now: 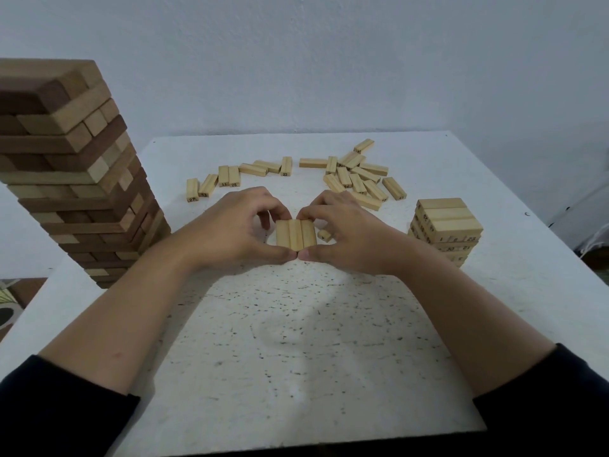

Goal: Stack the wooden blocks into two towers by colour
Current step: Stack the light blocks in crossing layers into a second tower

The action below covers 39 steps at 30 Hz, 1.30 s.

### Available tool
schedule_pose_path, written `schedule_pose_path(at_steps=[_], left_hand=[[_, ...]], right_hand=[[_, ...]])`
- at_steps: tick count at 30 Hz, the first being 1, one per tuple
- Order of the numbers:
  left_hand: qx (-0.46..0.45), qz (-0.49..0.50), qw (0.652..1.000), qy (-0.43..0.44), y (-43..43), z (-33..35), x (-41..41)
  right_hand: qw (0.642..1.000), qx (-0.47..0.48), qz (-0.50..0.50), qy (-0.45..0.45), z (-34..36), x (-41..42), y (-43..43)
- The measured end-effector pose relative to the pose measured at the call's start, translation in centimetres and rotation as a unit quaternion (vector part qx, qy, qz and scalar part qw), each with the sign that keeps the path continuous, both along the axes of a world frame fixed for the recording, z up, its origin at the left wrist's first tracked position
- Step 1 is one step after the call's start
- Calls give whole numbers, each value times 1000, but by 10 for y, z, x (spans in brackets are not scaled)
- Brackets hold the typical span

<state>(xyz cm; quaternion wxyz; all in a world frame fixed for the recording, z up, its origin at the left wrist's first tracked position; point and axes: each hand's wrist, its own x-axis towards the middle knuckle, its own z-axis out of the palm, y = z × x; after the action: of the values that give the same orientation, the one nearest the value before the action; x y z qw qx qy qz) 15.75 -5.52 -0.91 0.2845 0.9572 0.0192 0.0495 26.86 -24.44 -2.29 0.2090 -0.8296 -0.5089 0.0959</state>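
A: From the head view, where are the blocks being worked on?

B: A row of three pale blocks (296,234) lies flat on the white speckled table (296,341). They are side by side and touching, with their long edges running toward 12 o'clock. The row sits right between the two hands.

A: And the hands?

B: The left hand (237,225) curls in from 9 o'clock of the row, the right hand (346,235) from 3 o'clock. Both thumbs press the near ends at 6 o'clock, tip against tip. The curled fingers hook over the far ends at 12, so both hands pinch the row.

A: Anything close by?

B: A single block (324,235) lies just beside the row at 3 o'clock, partly under the right fingers. Whether they touch it I cannot tell.

A: The towers?

B: The tall tower (75,173) of brown and tan blocks stands well apart at 9 o'clock of the hands. The short tower (445,225) of pale numbered blocks stands at 3 o'clock. Loose pale blocks (359,178) lie scattered from 11 to 1 o'clock, beyond the fingers. Dark sleeves (66,407) show at 7 and 5 o'clock.
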Motion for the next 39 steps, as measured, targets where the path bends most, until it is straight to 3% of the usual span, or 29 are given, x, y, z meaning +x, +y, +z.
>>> schedule_pose_path(at_steps=[9,16,20,26,34,39], left_hand=[[1,8,995,-97,0,8,0],[10,16,984,-178,-3,27,-1],[19,13,980,-198,-8,40,-3],[21,0,980,-197,-22,63,-4],[-4,-9,991,-133,-71,77,22],[-26,-7,995,-101,-103,69,48]], right_hand=[[996,82,2,-43,7,-2,-3],[980,100,-22,-169,30,-7,-4],[976,108,-24,-189,47,-10,-10],[984,105,-9,-143,74,-7,-33],[995,97,-18,26,85,26,-89],[996,69,-40,46,82,51,-121]])
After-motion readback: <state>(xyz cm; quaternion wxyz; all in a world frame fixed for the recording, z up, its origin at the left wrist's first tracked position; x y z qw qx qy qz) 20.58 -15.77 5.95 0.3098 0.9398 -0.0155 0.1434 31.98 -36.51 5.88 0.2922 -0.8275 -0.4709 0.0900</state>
